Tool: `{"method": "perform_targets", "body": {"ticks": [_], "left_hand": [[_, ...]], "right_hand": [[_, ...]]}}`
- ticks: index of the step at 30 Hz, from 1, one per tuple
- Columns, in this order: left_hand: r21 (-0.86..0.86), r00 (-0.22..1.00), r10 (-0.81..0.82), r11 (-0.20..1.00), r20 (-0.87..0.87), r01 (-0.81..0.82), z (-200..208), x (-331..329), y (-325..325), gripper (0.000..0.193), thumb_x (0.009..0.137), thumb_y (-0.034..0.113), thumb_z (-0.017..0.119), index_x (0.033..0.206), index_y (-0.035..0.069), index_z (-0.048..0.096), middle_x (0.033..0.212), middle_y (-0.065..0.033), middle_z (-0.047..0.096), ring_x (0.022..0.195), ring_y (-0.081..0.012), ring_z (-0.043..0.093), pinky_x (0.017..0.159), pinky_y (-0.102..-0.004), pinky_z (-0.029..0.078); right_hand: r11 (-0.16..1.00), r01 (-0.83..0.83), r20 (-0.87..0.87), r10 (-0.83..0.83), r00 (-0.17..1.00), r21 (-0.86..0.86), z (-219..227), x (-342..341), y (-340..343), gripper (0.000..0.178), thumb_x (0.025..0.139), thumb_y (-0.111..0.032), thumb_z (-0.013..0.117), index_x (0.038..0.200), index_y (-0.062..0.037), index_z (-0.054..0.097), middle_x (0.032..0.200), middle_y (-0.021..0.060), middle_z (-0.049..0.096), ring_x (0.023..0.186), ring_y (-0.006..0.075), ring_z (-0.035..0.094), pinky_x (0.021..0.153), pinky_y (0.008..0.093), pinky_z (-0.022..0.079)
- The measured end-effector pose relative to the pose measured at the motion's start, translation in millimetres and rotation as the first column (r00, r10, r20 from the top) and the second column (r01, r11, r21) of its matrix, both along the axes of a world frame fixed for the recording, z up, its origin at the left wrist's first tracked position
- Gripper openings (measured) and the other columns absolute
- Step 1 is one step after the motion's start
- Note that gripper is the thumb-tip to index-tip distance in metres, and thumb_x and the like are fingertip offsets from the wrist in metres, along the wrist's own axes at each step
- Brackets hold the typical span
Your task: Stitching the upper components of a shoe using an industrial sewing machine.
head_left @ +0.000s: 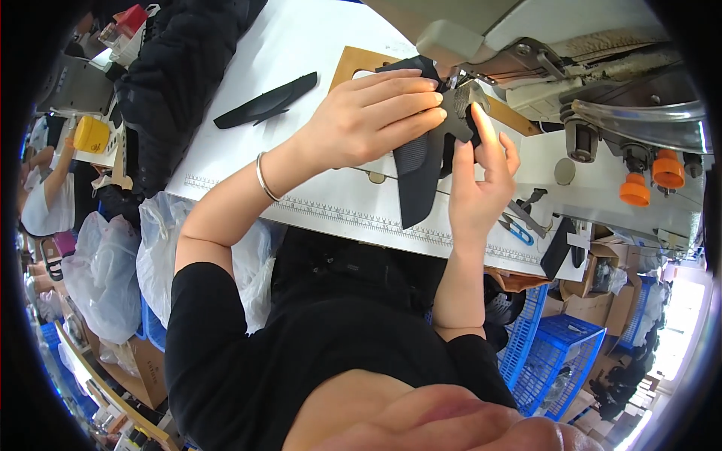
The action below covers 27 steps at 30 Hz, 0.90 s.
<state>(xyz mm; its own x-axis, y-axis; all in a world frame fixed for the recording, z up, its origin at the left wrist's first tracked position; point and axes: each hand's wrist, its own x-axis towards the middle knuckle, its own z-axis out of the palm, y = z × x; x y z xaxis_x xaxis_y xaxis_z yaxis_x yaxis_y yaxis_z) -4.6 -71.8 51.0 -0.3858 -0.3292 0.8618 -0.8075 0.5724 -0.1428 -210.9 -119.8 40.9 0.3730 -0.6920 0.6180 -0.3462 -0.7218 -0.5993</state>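
Observation:
A black fabric piece [418, 177] with a ribbed patch lies under the sewing machine's needle area [454, 81]. My left hand [376, 120] rests on it from the left, fingers stretched out together and lying flat. At its right end, a grey mesh part [468, 96] curves up beside the needle area. My right hand [481, 169] has this end between thumb and forefinger, the forefinger pressed on the mesh. The fingers partly cover the work, so the stitching spot is hidden. Another black fabric piece [267, 101] lies apart on the white table to the left.
The sewing machine head [519, 64] overhangs the table's far right. A printed ruler strip [338, 214] runs along the front edge. Blue thread snips [519, 231] lie at the right. Black material [180, 83] is heaped at the left, above plastic bags [101, 274]. Blue crates [560, 361] stand low right.

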Motion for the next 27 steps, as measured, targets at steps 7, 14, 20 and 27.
{"method": "perform_targets", "body": {"ticks": [7,14,20,27], "left_hand": [[-0.011,0.998,0.064,0.998,-0.012,-0.064,-1.7,-6.1,-0.1,0.03,0.076,0.01,0.07,0.104,-0.001,0.074,0.106,-0.0136,0.073,0.104,-0.0305,0.073,0.094,-0.0448,0.063],[-0.025,0.998,0.069,0.997,-0.013,-0.07,-3.8,-6.0,0.7,0.029,0.077,0.01,0.071,0.104,-0.001,0.075,0.106,-0.0131,0.073,0.105,-0.0303,0.073,0.094,-0.0444,0.063],[-0.047,0.996,0.085,0.995,-0.007,-0.085,-4.6,-7.4,0.6,0.03,0.076,0.01,0.072,0.103,-0.001,0.075,0.106,-0.0131,0.073,0.104,-0.0302,0.073,0.092,-0.0434,0.064],[-0.101,0.986,0.163,0.982,0.044,-0.158,-3.6,-18.9,4.5,0.033,0.072,0.006,0.073,0.104,0.0,0.076,0.104,-0.0118,0.074,0.096,-0.0276,0.074,0.086,-0.0394,0.064]], "right_hand": [[0.994,-0.048,0.033,0.045,0.998,0.094,6.4,-3.4,-4.4,0.043,0.093,-0.007,0.067,0.136,-0.0101,0.068,0.065,-0.0011,0.055,0.068,0.0109,0.055,0.113,0.038,0.035],[0.993,-0.039,0.007,0.039,0.999,0.11,7.7,-4.7,-3.2,0.042,0.095,-0.009,0.067,0.137,-0.0102,0.068,0.066,0.0005,0.061,0.073,0.011,0.058,0.113,0.0372,0.035],[0.986,-0.057,0.032,0.052,0.998,0.156,8.3,-4.3,-2.2,0.042,0.095,-0.011,0.067,0.137,-0.0114,0.068,0.064,-0.0007,0.058,0.08,0.0128,0.057,0.114,0.0379,0.035],[0.98,-0.117,-0.02,0.122,0.992,0.159,5.7,-14.7,-17.6,0.042,0.095,-0.013,0.068,0.137,-0.0136,0.068,0.076,0.0,0.065,0.094,0.0161,0.055,0.113,0.0366,0.034]]}}
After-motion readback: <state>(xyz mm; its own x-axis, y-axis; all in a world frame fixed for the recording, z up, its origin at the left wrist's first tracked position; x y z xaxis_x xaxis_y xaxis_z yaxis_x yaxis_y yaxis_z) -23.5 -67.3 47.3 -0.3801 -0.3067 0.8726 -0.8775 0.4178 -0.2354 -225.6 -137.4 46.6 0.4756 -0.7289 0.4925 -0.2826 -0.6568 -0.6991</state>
